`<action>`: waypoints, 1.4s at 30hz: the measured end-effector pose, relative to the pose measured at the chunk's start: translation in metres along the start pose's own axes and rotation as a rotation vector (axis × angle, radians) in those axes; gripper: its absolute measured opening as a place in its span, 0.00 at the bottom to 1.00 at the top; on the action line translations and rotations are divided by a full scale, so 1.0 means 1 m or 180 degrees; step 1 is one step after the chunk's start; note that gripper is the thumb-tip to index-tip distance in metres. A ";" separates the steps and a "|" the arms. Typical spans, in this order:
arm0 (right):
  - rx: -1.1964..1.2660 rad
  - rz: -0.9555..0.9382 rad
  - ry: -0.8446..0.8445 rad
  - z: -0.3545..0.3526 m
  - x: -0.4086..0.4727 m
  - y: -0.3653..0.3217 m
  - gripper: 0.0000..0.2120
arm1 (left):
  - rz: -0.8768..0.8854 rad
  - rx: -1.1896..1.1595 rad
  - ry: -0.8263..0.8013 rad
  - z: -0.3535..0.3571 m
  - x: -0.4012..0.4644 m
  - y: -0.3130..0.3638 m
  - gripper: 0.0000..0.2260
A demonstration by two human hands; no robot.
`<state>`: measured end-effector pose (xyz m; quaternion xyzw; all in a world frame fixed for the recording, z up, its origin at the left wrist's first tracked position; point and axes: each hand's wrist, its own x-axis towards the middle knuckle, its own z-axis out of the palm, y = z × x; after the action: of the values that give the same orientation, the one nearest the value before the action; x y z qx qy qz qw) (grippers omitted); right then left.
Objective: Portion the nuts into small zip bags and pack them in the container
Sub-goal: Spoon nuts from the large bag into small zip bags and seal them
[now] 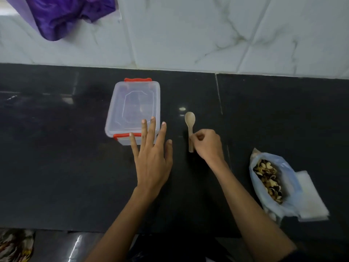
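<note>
Lots of nuts (268,178) sit in a big, open plastic bag (290,188) at the lower right of the frame. They look pale and brown. The bag lies on the black counter (56,167), and its mouth is spread wide. A flat white pile (311,197) that may be the small zip bags lies just beside it on the right, touching it. It is too blurry to be sure.

The clear container (132,108) sits in the middle of the frame, a bit to the left. Its lid is on, and it has a red clip at the far end and a red clip at the near end.

The left hand (153,159) is just below the container, with its fingers straight and spread out. Its fingertips (153,120) reach over the near right corner of the lid. I cannot tell if they touch it.

The right hand (207,144) is to the right of the left hand. Its fingers curl around the handle of a small wooden spoon (190,120) and pinch it. The spoon's bowl points toward the top of the frame. It lies between the container and the bag of nuts.

White tiles (207,35) fill the top of the frame. A purple cloth (62,14) hangs in the upper left corner.
</note>
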<state>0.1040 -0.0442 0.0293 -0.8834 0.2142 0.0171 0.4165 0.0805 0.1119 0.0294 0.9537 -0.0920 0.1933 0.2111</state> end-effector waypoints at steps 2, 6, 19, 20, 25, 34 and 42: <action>0.0033 -0.0043 0.0123 -0.024 -0.016 0.011 0.05 | 0.0073 -0.0145 -0.0078 0.006 -0.001 0.009 0.21; 0.0150 0.0156 0.0407 -0.068 -0.047 0.043 0.03 | 0.0247 -0.0450 -0.0195 0.018 -0.004 0.035 0.20; -0.0092 0.1071 0.1177 -0.140 -0.124 0.122 0.04 | 0.0405 -0.0828 -0.0422 0.018 -0.015 0.096 0.20; -0.0155 0.1075 0.1153 -0.141 -0.126 0.126 0.04 | 0.0410 -0.0832 -0.0438 0.019 -0.017 0.100 0.20; -0.0282 0.1073 0.1100 -0.143 -0.123 0.132 0.06 | 0.0440 -0.0749 -0.0612 0.025 -0.029 0.114 0.20; -0.0209 0.1176 0.1094 -0.172 -0.122 0.145 0.08 | 0.0175 -0.0572 -0.0786 0.026 -0.048 0.119 0.20; -0.0283 0.1633 0.1133 -0.188 -0.092 0.187 0.15 | -0.0002 -0.0580 -0.0766 0.024 -0.055 0.121 0.20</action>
<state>-0.0806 -0.2555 0.0347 -0.8070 0.4987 -0.0238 0.3154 0.0070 -0.0013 0.0310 0.9469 -0.1334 0.0684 0.2843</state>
